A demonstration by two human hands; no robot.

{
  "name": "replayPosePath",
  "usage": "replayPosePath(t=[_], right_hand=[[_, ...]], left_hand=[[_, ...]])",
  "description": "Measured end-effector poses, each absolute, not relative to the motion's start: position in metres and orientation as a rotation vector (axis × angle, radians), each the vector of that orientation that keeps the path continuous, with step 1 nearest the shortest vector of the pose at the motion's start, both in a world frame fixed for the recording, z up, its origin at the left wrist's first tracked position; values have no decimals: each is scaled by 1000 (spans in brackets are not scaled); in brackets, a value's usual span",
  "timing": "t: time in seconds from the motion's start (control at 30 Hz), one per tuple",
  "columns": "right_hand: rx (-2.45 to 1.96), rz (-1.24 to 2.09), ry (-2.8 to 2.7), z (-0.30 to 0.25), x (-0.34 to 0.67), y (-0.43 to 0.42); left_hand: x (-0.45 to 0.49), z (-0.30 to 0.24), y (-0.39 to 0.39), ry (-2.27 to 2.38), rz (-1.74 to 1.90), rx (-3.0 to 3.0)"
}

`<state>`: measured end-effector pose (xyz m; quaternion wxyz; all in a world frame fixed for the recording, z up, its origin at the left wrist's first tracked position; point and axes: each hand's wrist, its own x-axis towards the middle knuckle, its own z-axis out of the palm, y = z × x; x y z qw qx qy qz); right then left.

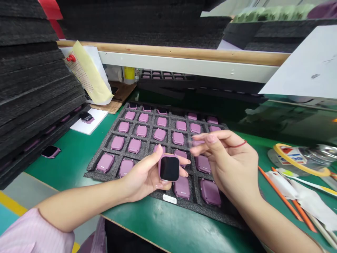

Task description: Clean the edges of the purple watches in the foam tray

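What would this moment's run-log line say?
left hand: holds mauve smartwatch | right hand: pinches clear film | under hands: grey foam watch tray

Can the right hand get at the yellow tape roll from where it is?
Probably yes. The right hand sits beside the yellow tape roll, with only green bench mat between them. Its fingers seem to pinch a clear film, though, which would need setting down first.
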<state>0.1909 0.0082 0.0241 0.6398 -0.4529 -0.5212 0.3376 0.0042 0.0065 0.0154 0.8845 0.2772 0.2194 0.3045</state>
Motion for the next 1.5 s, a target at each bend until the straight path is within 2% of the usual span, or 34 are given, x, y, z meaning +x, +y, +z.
replayPosePath(t=[0.23,0.37,0.5,0.6,0.77,0.97,1.23,1.5], right_hand=[[-973,715,-1277,25,184,3],[-973,421,-1485,28,188,-3],[-782,111,-1890,30,197,-12],[-757,140,-2099,28,200,-25],[-833,244,-2078,26,194,-37],[-693,-54,-2205,29,186,-19],[-881,290,-2073,27,177,-16],[-831,311,-2071,24,181,-11]], left_hand=[[4,16,6,432,622,577],[4,18,6,439,623,586],[4,18,7,451,647,552],[4,17,7,463,643,508],[4,16,7,461,629,519],[7,15,5,519,716,611],[6,12,3,625,738,767],[6,18,7,612,674,674]])
